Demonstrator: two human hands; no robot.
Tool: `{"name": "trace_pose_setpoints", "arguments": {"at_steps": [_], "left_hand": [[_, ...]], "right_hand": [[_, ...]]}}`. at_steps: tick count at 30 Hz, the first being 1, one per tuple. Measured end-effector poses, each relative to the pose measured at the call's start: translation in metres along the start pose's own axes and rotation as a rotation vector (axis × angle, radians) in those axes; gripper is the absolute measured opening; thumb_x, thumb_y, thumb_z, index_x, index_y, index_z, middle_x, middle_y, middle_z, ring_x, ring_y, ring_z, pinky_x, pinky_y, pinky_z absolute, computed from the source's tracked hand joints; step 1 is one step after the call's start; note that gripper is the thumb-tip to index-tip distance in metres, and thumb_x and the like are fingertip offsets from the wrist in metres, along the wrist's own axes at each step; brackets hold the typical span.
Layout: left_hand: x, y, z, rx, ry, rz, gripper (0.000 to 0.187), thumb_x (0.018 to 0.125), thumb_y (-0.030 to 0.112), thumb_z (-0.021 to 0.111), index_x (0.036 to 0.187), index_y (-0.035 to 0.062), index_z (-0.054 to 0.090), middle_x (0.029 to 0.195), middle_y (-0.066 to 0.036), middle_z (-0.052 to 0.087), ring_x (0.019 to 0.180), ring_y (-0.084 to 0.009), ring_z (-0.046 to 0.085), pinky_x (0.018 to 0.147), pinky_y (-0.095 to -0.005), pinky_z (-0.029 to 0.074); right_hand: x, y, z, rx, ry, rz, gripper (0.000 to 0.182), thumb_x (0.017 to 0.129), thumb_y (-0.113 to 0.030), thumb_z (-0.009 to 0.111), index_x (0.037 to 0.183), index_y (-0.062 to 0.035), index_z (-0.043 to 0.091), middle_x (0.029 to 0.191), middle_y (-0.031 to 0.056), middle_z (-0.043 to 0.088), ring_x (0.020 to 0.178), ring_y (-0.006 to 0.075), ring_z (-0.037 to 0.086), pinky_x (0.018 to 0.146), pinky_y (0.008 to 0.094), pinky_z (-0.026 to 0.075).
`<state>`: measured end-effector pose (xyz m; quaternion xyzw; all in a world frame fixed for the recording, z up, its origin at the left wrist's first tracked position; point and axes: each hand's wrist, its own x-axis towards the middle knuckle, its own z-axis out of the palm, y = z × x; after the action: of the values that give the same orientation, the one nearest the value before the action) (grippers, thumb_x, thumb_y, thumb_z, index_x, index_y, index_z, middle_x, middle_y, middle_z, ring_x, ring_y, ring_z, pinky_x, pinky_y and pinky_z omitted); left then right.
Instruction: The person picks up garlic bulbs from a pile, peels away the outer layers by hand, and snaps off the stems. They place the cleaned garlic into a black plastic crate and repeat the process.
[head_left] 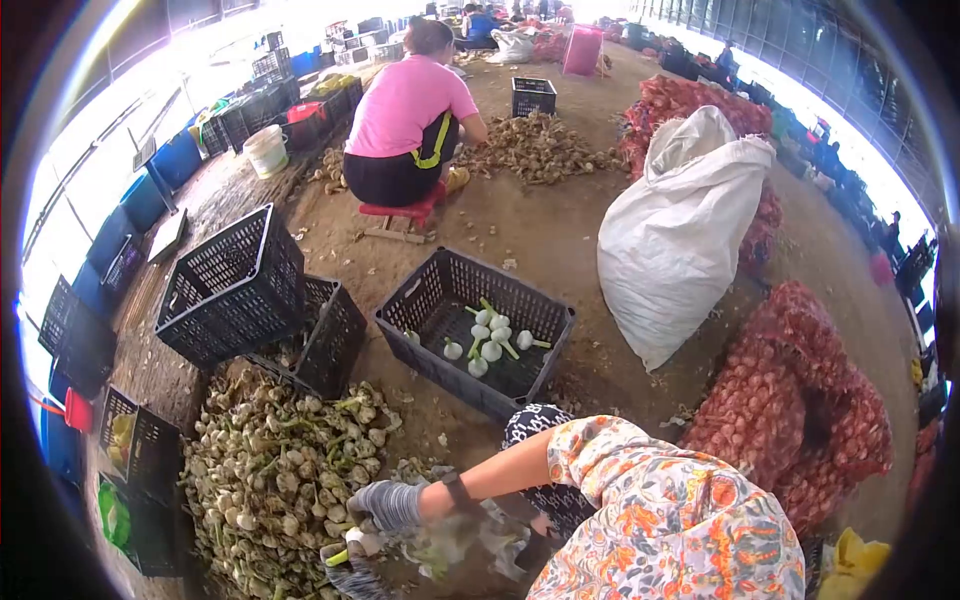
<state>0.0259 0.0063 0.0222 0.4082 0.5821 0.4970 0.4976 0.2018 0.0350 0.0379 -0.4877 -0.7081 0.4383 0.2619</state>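
Note:
My right hand (388, 506), in a grey knit glove with a dark watch at the wrist, reaches left over the edge of a large garlic heap (275, 460). Its fingers close on a white garlic bulb (366, 541). Just below, my left hand (355, 577), in a darker glove, is curled round the same bulb's green-yellow stem side; its fingers are partly hidden at the frame's bottom. Loose papery skins (450, 545) lie beside my hands. Ahead, several cleaned white bulbs with short green stems (492, 335) lie in a black plastic crate (474, 390).
Black crates (232, 290) are stacked behind the heap. Red net sacks of garlic (770, 400) and a full white sack (690, 235) stand to the right. A person in a pink shirt (410, 110) sits on a low stool (405, 212) beside another garlic pile (540, 150).

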Motion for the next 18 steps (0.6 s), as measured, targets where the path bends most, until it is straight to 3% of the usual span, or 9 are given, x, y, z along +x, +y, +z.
{"name": "trace_pose_setpoints", "arguments": {"at_steps": [3,6,7,10,11,14,15,16,18], "left_hand": [[0.003,0.002,0.003,-0.003,-0.002,0.000,0.031,0.080,0.014,0.060,0.107,0.0022,0.049,0.095,-0.010,0.057,0.081,-0.0204,0.057,0.066,-0.0301,0.049],[0.006,0.007,0.008,-0.014,-0.007,0.003,0.031,0.080,0.015,0.060,0.107,0.0023,0.049,0.095,-0.010,0.057,0.081,-0.0205,0.057,0.066,-0.0303,0.050],[0.007,0.008,0.009,-0.016,-0.006,0.005,0.031,0.080,0.015,0.060,0.107,0.0023,0.049,0.095,-0.010,0.057,0.081,-0.0205,0.057,0.066,-0.0303,0.050],[0.010,0.010,0.011,-0.028,-0.006,0.012,0.031,0.080,0.015,0.060,0.107,0.0024,0.049,0.095,-0.010,0.057,0.081,-0.0207,0.057,0.066,-0.0305,0.050],[0.010,0.010,0.011,-0.028,-0.011,0.012,0.031,0.080,0.015,0.060,0.107,0.0024,0.049,0.095,-0.010,0.057,0.081,-0.0207,0.057,0.066,-0.0306,0.050],[0.011,0.009,0.010,-0.038,-0.014,0.008,0.031,0.080,0.015,0.060,0.107,0.0025,0.049,0.095,-0.010,0.057,0.081,-0.0208,0.057,0.066,-0.0308,0.050],[0.011,0.009,0.010,-0.047,-0.011,0.003,0.031,0.080,0.015,0.060,0.107,0.0025,0.049,0.095,-0.010,0.057,0.081,-0.0208,0.057,0.066,-0.0308,0.050],[0.010,0.009,0.011,-0.049,-0.010,-0.001,0.031,0.080,0.015,0.060,0.107,0.0026,0.049,0.095,-0.010,0.057,0.081,-0.0209,0.058,0.066,-0.0309,0.050],[0.010,0.011,0.013,-0.055,-0.010,-0.001,0.032,0.080,0.015,0.060,0.107,0.0026,0.049,0.095,-0.010,0.057,0.081,-0.0209,0.058,0.066,-0.0310,0.050]], "right_hand": [[0.003,0.004,-0.002,-0.075,0.084,-0.022,0.025,0.071,-0.011,0.067,0.091,-0.0029,0.055,0.083,0.0145,0.060,0.075,0.0283,0.059,0.062,0.0359,0.046],[0.007,0.012,-0.001,-0.215,-0.007,0.097,0.025,0.072,-0.015,0.064,0.091,-0.0021,0.054,0.079,0.0150,0.059,0.074,0.0304,0.059,0.062,0.0373,0.046],[0.004,0.014,-0.005,-0.243,-0.061,-0.015,0.023,0.074,-0.015,0.061,0.090,-0.0015,0.052,0.075,0.0152,0.058,0.071,0.0318,0.058,0.060,0.0381,0.046],[-0.013,0.005,-0.007,-0.406,-0.188,-0.077,0.016,0.074,-0.012,0.057,0.085,-0.0013,0.052,0.072,0.0154,0.057,0.068,0.0330,0.057,0.058,0.0387,0.045],[-0.008,0.017,0.004,-0.435,-0.215,-0.160,0.013,0.074,-0.011,0.058,0.082,-0.0014,0.056,0.071,0.0127,0.059,0.063,0.0269,0.056,0.056,0.0370,0.045],[-0.001,0.029,0.018,0.436,-0.602,-0.112,0.012,0.075,-0.012,0.059,0.080,-0.0010,0.059,0.069,0.0076,0.060,0.060,0.0169,0.054,0.054,0.0328,0.044],[-0.008,0.004,-0.008,0.532,-0.671,-0.068,0.014,0.077,-0.014,0.060,0.081,-0.0005,0.061,0.070,0.0040,0.061,0.060,0.0103,0.051,0.053,0.0285,0.043],[-0.007,0.004,-0.006,0.702,-0.629,0.039,0.015,0.078,-0.014,0.059,0.084,0.0000,0.061,0.069,0.0039,0.061,0.062,0.0099,0.053,0.054,0.0268,0.044],[-0.005,0.000,-0.019,0.643,-0.542,0.060,0.018,0.080,-0.018,0.059,0.087,-0.0008,0.061,0.073,0.0060,0.063,0.066,0.0146,0.058,0.058,0.0290,0.046]]}}
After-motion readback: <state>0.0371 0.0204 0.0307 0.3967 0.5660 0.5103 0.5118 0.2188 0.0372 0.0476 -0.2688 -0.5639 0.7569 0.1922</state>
